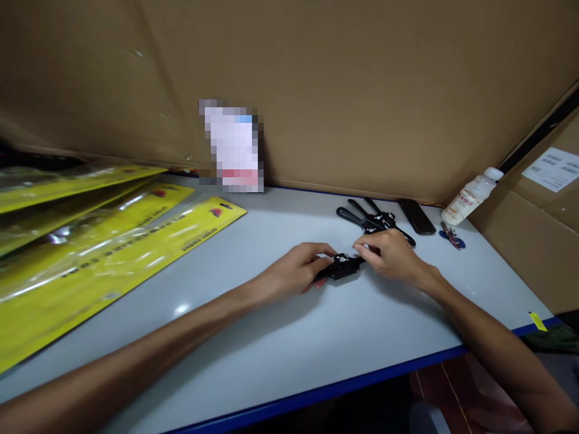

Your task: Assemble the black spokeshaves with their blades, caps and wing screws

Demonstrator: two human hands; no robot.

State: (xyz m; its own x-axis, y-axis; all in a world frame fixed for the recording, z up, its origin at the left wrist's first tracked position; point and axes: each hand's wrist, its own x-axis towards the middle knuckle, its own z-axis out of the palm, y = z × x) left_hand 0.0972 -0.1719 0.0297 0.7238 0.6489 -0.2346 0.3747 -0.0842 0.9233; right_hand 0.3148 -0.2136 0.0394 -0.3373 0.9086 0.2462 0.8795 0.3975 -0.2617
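Head view, one frame. Item one: a small black tool (341, 266), laid flat on the pale worktop (253, 337) near its middle, held between both hands. Left hand (296, 271): grip closed on the near left end of the small black tool, fingers curled over it, forearm stretched across the worktop from the lower left. Right hand (389, 253): fingertips pinched narrowly on the right end of the same tool, wrist resting on the worktop. Item two: a pile of black-handled tools (373, 220), placed just behind the right hand, apart from the held piece. Item three: a dark flat object (416, 216), set just right of that pile; its kind cannot be told. Item four: a white bottle (470, 196), leaned against the cardboard wall (362, 90) at the far right corner. Item five: a small bunch of keys (451, 236), found near the bottle's base. Item six: yellow blister packs (104, 247) in clear film, stacked overlapping at the left, well apart from the hands. A blue edge is seen along the worktop's front.
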